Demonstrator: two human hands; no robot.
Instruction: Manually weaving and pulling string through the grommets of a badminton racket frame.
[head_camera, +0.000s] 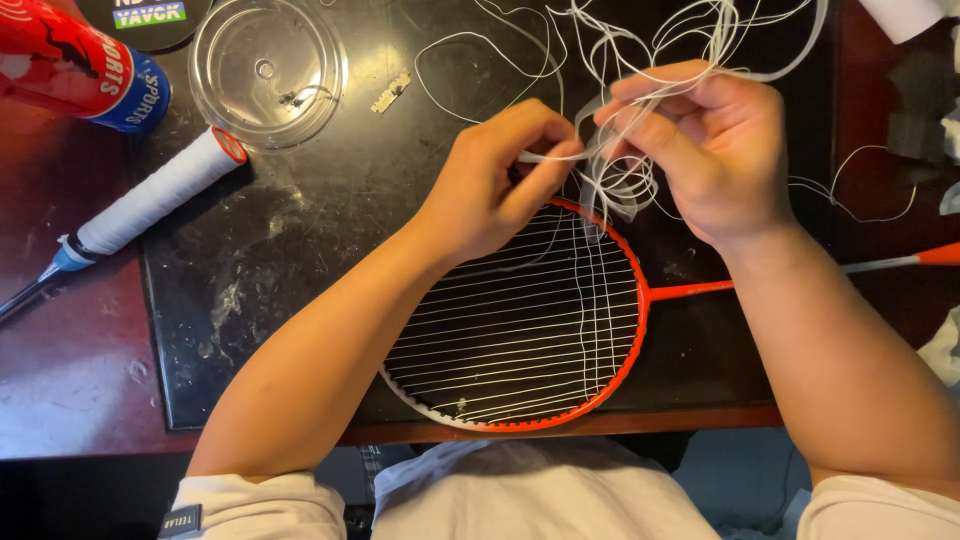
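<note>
Overhead, both hands (600, 165) on white string (640, 40).

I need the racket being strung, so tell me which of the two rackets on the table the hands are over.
The orange-framed racket, head lying under both hands. The other racket, at the left, shows only its white-wrapped grip and lies untouched.

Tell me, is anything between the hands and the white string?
Nothing visible is. The left hand pinches the white string directly, and the right hand grips its loose loops just above the orange racket frame.
</note>
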